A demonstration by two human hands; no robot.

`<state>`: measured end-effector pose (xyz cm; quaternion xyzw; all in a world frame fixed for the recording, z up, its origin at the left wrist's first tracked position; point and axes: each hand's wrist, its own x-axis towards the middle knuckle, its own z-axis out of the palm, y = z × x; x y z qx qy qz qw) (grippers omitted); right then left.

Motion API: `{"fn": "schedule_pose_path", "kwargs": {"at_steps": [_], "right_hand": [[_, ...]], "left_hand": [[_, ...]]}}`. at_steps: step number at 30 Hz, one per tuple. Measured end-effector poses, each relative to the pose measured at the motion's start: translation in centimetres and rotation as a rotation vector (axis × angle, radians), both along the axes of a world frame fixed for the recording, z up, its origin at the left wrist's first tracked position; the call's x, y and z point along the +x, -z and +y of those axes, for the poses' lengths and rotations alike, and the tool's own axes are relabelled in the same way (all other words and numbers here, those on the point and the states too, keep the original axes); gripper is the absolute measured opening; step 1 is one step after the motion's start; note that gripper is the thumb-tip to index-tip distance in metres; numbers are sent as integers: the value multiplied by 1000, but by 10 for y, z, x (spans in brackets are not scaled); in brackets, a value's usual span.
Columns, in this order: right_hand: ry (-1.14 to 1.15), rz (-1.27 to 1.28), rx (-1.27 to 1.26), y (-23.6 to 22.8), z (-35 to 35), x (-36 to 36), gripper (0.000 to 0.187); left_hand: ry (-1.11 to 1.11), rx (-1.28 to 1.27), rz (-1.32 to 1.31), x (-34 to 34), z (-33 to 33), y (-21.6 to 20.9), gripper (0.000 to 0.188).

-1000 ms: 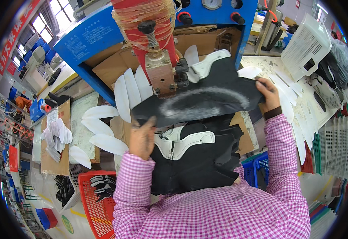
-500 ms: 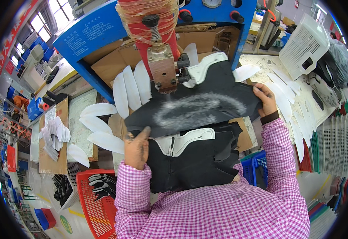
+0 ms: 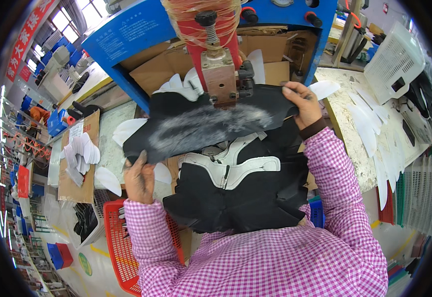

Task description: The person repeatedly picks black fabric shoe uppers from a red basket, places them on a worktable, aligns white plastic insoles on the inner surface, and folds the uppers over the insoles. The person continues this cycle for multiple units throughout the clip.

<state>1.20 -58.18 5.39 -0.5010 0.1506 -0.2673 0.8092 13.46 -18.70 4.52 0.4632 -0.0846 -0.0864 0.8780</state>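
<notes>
Shifted to your left since the earlier frame, the black panel [image 3: 206, 129] now carries its white trim [image 3: 190, 91] left of the machine head [image 3: 219, 81] instead of right of it. Nearest your body, a pile of black pieces [image 3: 245, 208] with white trims lies between your forearms; a red basket [image 3: 122, 260] stands beside your left sleeve.

Beyond the pile, your left hand [image 3: 139, 179] pinches the panel's near left corner, thumb uppermost. Your right hand [image 3: 303, 104] pinches its far right end. Between the hands, the panel spans the space below the head, its pale, scuffed band facing up. Contact with the head cannot be told.

The step in hand appears to be positioning the panel beneath the head. The next move probably calls for keeping both ends taut and aligning the chosen area.

Farther out, white leaf-shaped pieces [image 3: 362, 128] lie on the right tabletop [image 3: 349, 75]; the blue machine frame [image 3: 144, 32] stands behind the head.
</notes>
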Motion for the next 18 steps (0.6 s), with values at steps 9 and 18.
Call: {"fn": "schedule_pose_path", "kwargs": {"at_steps": [9, 18], "right_hand": [[-135, -60, -174, 9, 15, 9, 22], [54, -62, -103, -15, -9, -32, 19]], "left_hand": [[-84, -41, 48, 24, 21, -21, 30], [84, -18, -16, 15, -18, -4, 27]]}}
